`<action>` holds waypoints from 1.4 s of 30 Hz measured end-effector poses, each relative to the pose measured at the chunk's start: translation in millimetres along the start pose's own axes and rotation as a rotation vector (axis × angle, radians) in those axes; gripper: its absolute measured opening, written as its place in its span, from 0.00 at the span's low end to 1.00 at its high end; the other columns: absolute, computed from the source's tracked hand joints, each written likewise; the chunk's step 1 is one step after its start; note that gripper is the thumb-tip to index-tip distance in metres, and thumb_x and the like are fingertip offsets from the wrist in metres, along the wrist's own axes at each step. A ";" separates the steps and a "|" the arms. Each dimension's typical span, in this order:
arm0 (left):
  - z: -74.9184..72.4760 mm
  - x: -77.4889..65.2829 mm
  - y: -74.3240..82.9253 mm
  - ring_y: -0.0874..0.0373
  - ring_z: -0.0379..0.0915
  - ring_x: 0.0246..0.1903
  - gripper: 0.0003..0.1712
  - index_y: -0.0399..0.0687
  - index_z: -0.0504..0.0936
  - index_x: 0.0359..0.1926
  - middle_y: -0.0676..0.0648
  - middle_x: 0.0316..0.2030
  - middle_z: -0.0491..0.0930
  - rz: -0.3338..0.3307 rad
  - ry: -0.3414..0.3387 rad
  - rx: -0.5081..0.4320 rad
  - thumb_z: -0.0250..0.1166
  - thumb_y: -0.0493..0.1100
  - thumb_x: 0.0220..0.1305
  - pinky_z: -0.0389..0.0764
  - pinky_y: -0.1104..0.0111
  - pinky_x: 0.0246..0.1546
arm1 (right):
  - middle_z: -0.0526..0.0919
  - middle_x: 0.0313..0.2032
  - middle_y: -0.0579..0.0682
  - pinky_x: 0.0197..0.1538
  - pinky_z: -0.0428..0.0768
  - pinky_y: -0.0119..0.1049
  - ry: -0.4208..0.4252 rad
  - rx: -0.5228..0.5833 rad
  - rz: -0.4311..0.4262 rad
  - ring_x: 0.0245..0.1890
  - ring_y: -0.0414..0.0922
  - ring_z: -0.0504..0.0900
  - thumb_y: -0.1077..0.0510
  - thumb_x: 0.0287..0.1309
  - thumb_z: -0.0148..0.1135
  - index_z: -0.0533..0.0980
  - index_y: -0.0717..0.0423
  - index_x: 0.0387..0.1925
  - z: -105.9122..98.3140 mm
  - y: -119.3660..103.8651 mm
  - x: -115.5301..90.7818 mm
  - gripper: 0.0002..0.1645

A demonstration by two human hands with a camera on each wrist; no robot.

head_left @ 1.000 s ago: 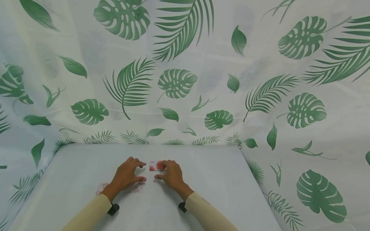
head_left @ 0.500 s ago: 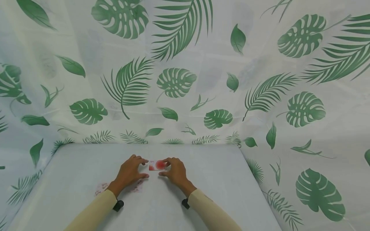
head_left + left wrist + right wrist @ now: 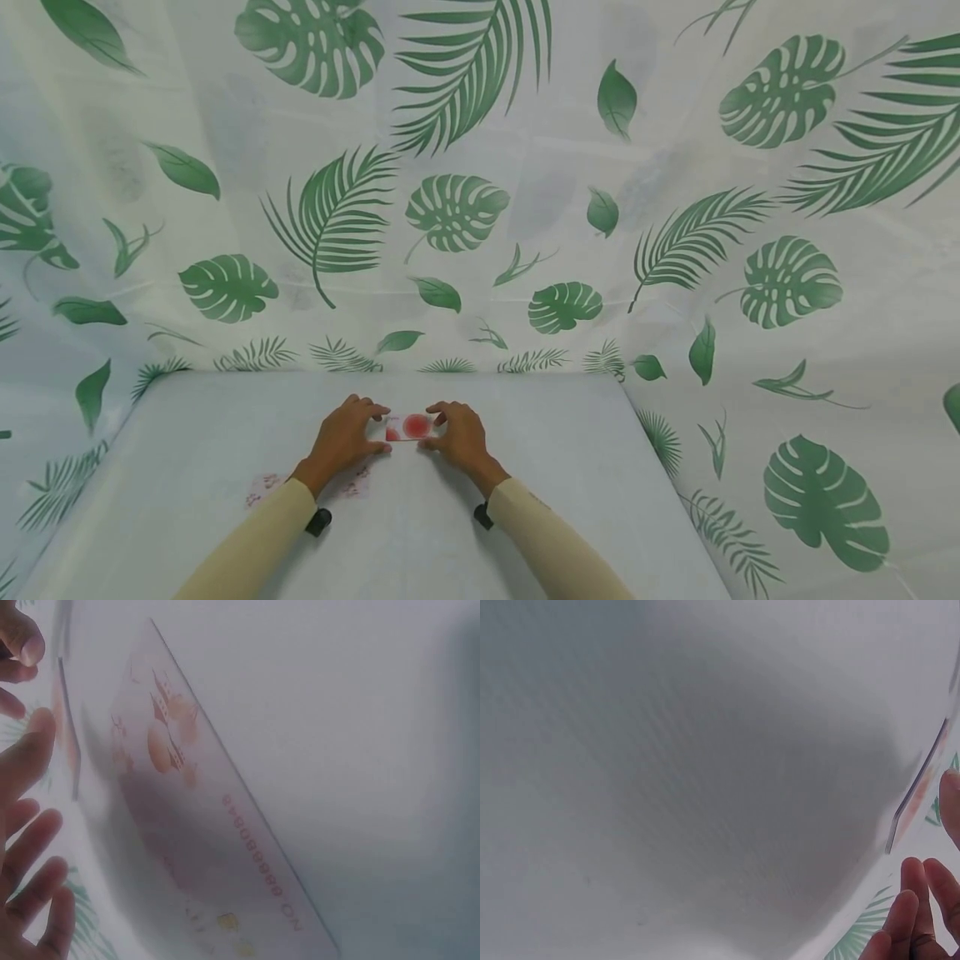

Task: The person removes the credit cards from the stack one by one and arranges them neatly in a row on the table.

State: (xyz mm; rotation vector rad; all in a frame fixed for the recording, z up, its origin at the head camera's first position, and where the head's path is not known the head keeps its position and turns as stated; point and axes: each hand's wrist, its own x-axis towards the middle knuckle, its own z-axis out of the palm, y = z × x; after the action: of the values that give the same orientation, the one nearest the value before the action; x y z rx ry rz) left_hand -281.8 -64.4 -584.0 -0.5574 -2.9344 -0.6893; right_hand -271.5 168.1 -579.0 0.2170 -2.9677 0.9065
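Note:
A small white card with red circles printed on it lies on the white table between the hands in the head view. The left hand is at its left end, thumb and fingers spread apart. At the right end is the right hand, fingertips by the far corner and thumb by the near one. In the left wrist view the card shows nearly edge-on beside the left thumb. The right wrist view has its dark edge close to the right-hand fingers.
Beneath the left wrist lies a pale sheet with pink print; the left wrist view shows the sheet's number and drawings. The white table meets a leaf-patterned curtain at the back and sides.
The left hand has moved right, up to the card's left end. The right hand has shifted slightly right, uncovering more of the card, and its thumb has moved up towards the near edge.

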 end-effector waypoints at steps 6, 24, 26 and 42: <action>3.8 5.9 -4.4 0.54 0.73 0.45 0.36 0.48 0.88 0.59 0.50 0.43 0.86 0.014 -0.004 0.004 0.87 0.52 0.48 0.84 0.58 0.49 | 0.87 0.39 0.49 0.54 0.79 0.46 -0.020 -0.002 0.010 0.42 0.45 0.79 0.54 0.50 0.86 0.85 0.50 0.57 -1.7 0.4 7.0 0.31; 12.0 15.4 -6.9 0.52 0.72 0.44 0.32 0.45 0.88 0.56 0.46 0.41 0.83 0.040 -0.009 0.018 0.86 0.49 0.51 0.83 0.56 0.50 | 0.86 0.38 0.47 0.52 0.79 0.43 -0.080 -0.036 0.047 0.41 0.44 0.78 0.53 0.50 0.86 0.86 0.48 0.55 8.2 4.7 21.6 0.29; 11.8 15.9 -5.6 0.51 0.72 0.44 0.31 0.45 0.89 0.56 0.46 0.42 0.82 0.041 -0.014 0.020 0.86 0.48 0.51 0.84 0.55 0.50 | 0.86 0.38 0.48 0.51 0.79 0.42 -0.086 -0.041 0.043 0.41 0.44 0.78 0.53 0.50 0.86 0.86 0.49 0.55 7.5 4.2 21.6 0.29; 13.7 19.3 -2.9 0.52 0.73 0.45 0.26 0.45 0.88 0.54 0.46 0.42 0.83 0.019 -0.032 0.010 0.84 0.47 0.55 0.84 0.54 0.53 | 0.86 0.38 0.46 0.52 0.80 0.42 -0.091 -0.053 0.054 0.40 0.43 0.79 0.53 0.50 0.86 0.85 0.48 0.53 6.4 3.7 23.8 0.27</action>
State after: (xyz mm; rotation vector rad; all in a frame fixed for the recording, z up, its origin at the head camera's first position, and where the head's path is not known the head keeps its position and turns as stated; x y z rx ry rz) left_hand -300.7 -54.4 -594.5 -0.5999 -2.9567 -0.6702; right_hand -295.5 164.7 -584.7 0.1831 -3.0911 0.8445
